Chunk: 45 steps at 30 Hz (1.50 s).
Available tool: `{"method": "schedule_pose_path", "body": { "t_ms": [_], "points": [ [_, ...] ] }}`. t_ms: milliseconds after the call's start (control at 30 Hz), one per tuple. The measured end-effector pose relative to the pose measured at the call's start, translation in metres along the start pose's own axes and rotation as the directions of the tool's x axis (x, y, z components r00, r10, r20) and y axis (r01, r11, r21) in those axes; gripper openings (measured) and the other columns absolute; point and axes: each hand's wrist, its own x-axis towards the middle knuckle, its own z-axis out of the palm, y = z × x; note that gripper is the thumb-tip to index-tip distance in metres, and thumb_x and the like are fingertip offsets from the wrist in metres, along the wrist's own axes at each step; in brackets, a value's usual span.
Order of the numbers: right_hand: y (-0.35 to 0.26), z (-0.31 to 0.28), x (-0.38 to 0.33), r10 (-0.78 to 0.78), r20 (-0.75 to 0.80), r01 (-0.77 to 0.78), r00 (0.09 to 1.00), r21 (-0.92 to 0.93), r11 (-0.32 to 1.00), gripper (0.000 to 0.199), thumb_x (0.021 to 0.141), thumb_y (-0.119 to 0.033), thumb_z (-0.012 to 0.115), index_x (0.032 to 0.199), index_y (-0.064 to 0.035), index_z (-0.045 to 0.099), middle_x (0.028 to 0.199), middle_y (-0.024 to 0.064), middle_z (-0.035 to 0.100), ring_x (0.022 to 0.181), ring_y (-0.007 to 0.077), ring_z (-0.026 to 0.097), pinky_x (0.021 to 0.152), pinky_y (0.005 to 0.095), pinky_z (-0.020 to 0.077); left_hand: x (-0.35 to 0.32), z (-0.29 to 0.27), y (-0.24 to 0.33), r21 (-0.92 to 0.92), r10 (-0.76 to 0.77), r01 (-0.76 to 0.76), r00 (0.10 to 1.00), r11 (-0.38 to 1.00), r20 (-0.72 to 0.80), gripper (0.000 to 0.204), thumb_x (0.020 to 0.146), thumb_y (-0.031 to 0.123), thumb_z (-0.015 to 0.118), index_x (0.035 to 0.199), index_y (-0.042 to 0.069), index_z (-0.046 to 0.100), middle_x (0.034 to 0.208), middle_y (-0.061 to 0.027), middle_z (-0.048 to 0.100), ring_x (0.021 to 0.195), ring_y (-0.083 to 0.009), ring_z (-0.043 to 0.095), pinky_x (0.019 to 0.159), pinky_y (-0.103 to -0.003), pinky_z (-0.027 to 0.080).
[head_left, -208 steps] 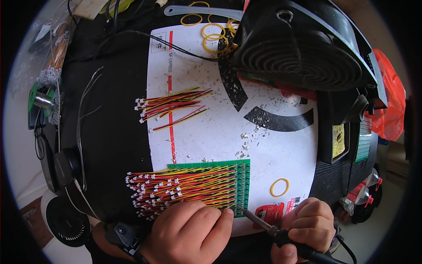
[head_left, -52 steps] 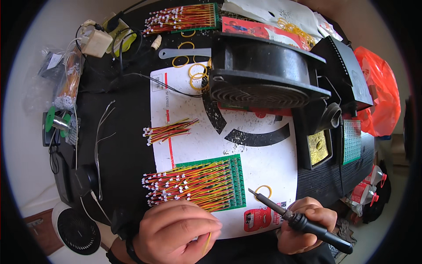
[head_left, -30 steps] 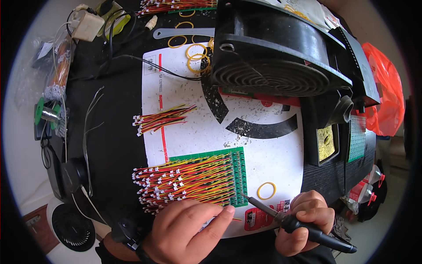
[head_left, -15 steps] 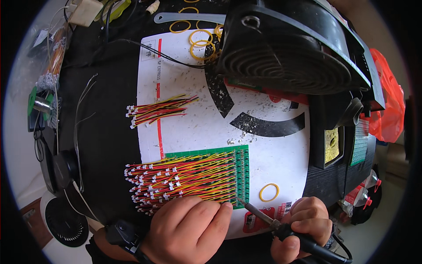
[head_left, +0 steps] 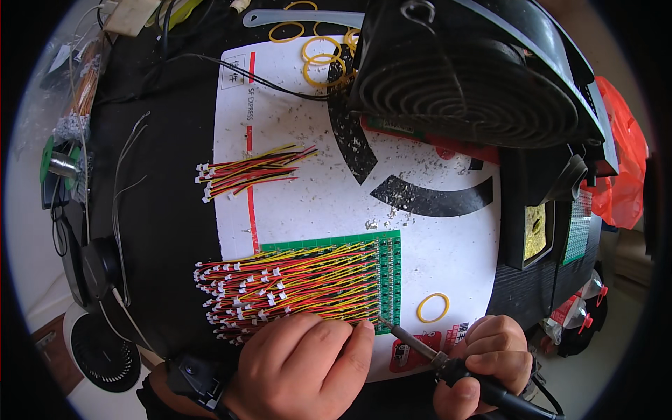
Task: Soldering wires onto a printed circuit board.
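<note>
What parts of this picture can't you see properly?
All in the head view:
- The near edge of the green circuit board: hidden under the left hand.
- Whether the soldering iron tip touches the board: too small to tell.
- The iron's handle end: covered by the right hand and cut off by the lower edge.
- The black fan: its top is cut off.

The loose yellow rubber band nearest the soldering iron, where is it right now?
In the head view, the rubber band lies on the white sheet, just right of the green board and above the right hand.
</note>
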Motion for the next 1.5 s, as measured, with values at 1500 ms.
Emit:
{"method": "schedule_pose_path", "body": {
  "t_ms": [1500],
  "points": [
    [0.008, 0.013, -0.021, -0.01, -0.197, -0.015, 0.98, -0.127, 0.992, 0.031, 0.086, -0.031, 0.071, 0.082, -0.007, 0.052, 0.056, 0.0002, 0.044, 0.051, 0.0097, 0.04, 0.045, 0.0242, 0.0286, 0.001, -0.003, 0.001, 0.003, 0.034, -0.034, 0.999, 0.999, -0.016, 0.008, 0.085, -0.006, 0.068, 0.092, -0.008, 0.071, 0.079, -0.0129, 0.059, 0.069, -0.0283, 0.062, 0.062, -0.036, 0.053]
  ]
}}
